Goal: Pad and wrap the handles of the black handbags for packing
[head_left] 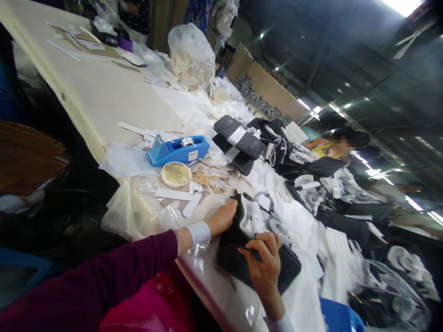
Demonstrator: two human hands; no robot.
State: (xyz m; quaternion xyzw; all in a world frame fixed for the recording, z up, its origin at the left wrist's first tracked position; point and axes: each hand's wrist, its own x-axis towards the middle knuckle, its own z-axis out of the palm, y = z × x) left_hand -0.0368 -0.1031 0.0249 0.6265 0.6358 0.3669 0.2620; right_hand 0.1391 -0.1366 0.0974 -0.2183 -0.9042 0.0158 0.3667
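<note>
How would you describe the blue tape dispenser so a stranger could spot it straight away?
Start at the long cream work table and follow it toward the person's left hand. Just beyond a round cream roll of tape lying flat sits the blue plastic tape dispenser. It is the only bright blue thing among white paper strips and black bags.

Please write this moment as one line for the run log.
left hand: holds edge of black bag | right hand: grips bag strap | nearby: blue tape dispenser, paper tags
</note>
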